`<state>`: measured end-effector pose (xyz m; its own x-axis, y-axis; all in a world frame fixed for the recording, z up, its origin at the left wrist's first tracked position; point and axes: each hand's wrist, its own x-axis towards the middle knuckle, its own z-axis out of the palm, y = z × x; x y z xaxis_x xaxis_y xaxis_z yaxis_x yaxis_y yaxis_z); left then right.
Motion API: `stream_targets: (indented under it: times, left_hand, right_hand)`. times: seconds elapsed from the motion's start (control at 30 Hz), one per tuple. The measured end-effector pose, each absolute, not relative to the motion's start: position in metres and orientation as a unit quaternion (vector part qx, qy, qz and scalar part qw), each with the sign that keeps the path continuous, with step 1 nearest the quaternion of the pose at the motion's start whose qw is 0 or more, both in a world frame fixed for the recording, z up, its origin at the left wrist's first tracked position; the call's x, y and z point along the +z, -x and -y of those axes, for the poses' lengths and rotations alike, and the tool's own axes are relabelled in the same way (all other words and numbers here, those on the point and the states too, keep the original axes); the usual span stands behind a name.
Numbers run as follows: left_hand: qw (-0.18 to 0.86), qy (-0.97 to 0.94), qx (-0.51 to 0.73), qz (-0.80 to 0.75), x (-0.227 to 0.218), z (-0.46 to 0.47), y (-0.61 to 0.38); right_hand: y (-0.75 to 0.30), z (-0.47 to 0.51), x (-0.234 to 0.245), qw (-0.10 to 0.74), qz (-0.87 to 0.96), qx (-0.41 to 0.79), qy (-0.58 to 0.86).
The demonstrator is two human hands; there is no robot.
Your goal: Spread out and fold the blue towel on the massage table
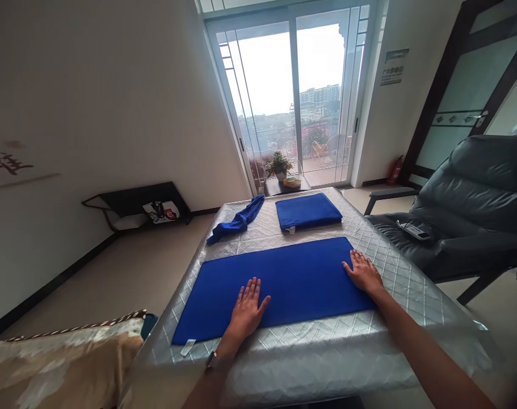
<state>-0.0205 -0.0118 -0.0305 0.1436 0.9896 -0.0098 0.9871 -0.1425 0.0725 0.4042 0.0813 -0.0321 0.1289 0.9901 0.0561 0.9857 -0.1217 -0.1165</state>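
Observation:
A blue towel [292, 284] lies spread flat as a long rectangle on the quilted silver table cover [326, 358], a white tag at its near left corner. My left hand [247, 309] rests palm down on its middle left part, fingers stretched out. At the towel's right edge my right hand [364, 270] also lies flat, fingers extended and thumb apart. Neither hand grips anything. Beyond the spread towel sits a neatly folded blue stack of cloth [308, 211] with a white tag. To its left lies a crumpled, twisted blue cloth [236, 220].
A dark armchair [466, 204] with a small device [413, 230] on its seat stands at the right. Behind the table, a small stand bears a potted plant [279, 166] before the glass sliding door [296, 102]. A patterned cloth-covered surface [71, 363] is at the lower left.

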Motion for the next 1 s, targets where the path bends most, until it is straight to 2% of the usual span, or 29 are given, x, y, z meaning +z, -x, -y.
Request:
stream_targets:
  times: [0.3, 0.43, 0.67, 0.77, 1.0]
  left_hand:
    - [-0.042, -0.605, 0.062, -0.793, -0.059, 0.053, 0.187]
    - [-0.04, -0.579, 0.089, -0.809, -0.063, 0.056, 0.197]
    - [-0.031, -0.564, 0.106, -0.818, -0.06, 0.052, 0.186]
    - [-0.019, -0.566, 0.104, -0.818, -0.063, 0.051, 0.189]
    - [-0.017, -0.562, 0.111, -0.819, -0.065, 0.05, 0.191]
  right_hand:
    - [-0.406, -0.082, -0.034, 0.059, 0.668, 0.006, 0.742]
    - [-0.405, -0.077, -0.03, 0.066, 0.663, -0.019, 0.746]
    - [-0.374, -0.055, -0.01, 0.115, 0.694, -0.129, 0.699]
    - [-0.325, -0.033, -0.002, 0.12, 0.723, -0.087, 0.675]
    - [-0.197, 0.015, -0.001, 0.116, 0.809, 0.112, 0.566]
